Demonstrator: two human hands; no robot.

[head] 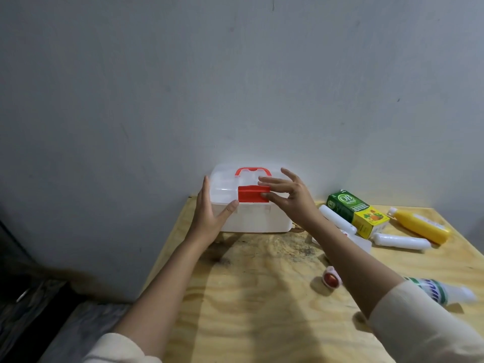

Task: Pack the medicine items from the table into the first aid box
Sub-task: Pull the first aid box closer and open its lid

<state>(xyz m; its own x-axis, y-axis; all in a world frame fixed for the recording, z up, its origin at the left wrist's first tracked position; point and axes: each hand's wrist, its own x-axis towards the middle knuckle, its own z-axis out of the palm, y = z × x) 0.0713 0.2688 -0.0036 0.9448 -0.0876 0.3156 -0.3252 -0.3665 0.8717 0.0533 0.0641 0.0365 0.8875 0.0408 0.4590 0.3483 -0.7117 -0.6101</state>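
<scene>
A translucent white first aid box [251, 218] with a red handle [252, 171] and a red front latch [251, 194] stands shut at the table's far edge against the wall. My left hand [209, 213] lies flat against the box's left side, thumb on the front rim. My right hand [288, 196] has its thumb and fingertips on the right end of the latch. To the right lie a green and yellow medicine carton [356, 212], a yellow bottle [421, 226], two white rolls [402, 241] [336, 218], a small red-capped jar [331, 279] and a white, green-striped tube [442, 293].
The wooden table [262, 297] ends at a left edge close to the box; dark floor lies beyond it. A grey wall [235, 87] rises directly behind the box. A flat white item [362, 243] is partly hidden under my right forearm.
</scene>
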